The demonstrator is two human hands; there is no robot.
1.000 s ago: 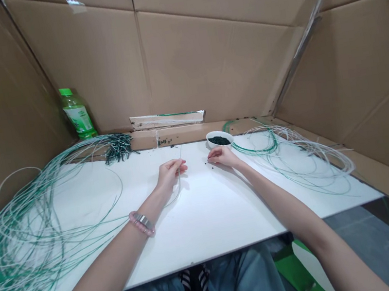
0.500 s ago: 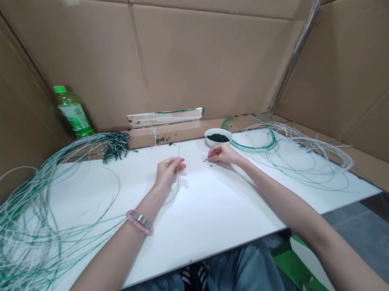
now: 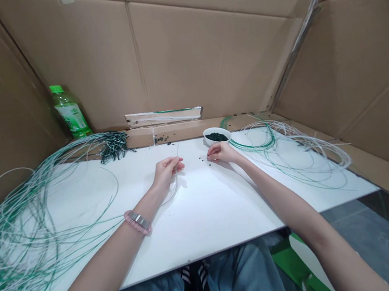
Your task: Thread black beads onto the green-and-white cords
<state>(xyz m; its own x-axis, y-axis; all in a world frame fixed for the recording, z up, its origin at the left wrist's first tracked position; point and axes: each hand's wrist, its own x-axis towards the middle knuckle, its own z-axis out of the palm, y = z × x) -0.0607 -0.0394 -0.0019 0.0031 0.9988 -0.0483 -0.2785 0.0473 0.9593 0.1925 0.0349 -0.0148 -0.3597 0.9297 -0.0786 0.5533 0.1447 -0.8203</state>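
Observation:
My left hand (image 3: pixel 169 170) is closed on a thin pale cord (image 3: pixel 176 189), whose tip stands up above the fingers while the rest curves down beneath the wrist. Just in front of a white bowl (image 3: pixel 217 135) filled with small dark beads, my right hand (image 3: pixel 219 153) is pinched, its fingertips low over the white table (image 3: pixel 205 212). Whatever those fingertips hold, if anything, is too small to make out. A few loose dark beads (image 3: pixel 202 160) lie on the table beside them.
Green and white cords (image 3: pixel 19 232) spread over the left side, their dark beaded ends (image 3: pixel 114 146) bunched at the back. Coiled cords (image 3: pixel 289 140) lie at the right. A green bottle (image 3: pixel 72 116) stands at the back left. Cardboard walls (image 3: pixel 209 54) surround the table.
The whole view has shifted slightly. Both hands keep nearly the same pose, and the loose beads lie slightly farther left of my right fingertips.

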